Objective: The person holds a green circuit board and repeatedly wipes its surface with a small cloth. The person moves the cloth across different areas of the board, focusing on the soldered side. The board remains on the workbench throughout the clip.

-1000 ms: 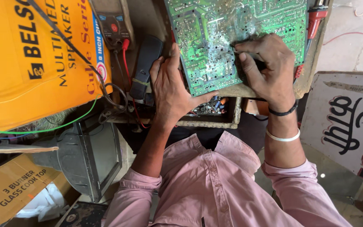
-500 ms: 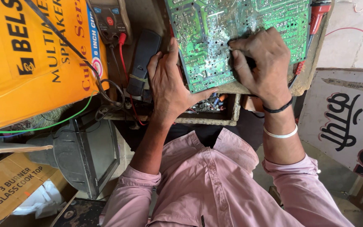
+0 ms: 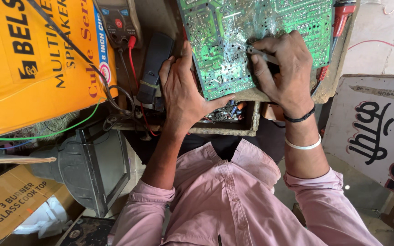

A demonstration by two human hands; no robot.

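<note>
A green circuit board [image 3: 233, 32] lies solder side up on a worn wooden bench. My left hand [image 3: 183, 91] grips its left edge and lower corner, thumb under the board. My right hand [image 3: 283, 68] rests on the board's right part and pinches a thin grey metal tool [image 3: 261, 53], its tip touching the solder joints near the middle. Two bands, one black and one white, sit on my right wrist.
An orange cardboard box [image 3: 28, 59] stands at left, with a multimeter [image 3: 117, 20] and its red and black leads beside it. A dark remote [image 3: 153, 64] lies left of the board. An open drawer of small parts [image 3: 231, 111] sits below, a grey monitor shell [image 3: 87, 168] lower left.
My right hand has shifted slightly left and down on the board with the tool. The left hand keeps its hold on the board's edge.
</note>
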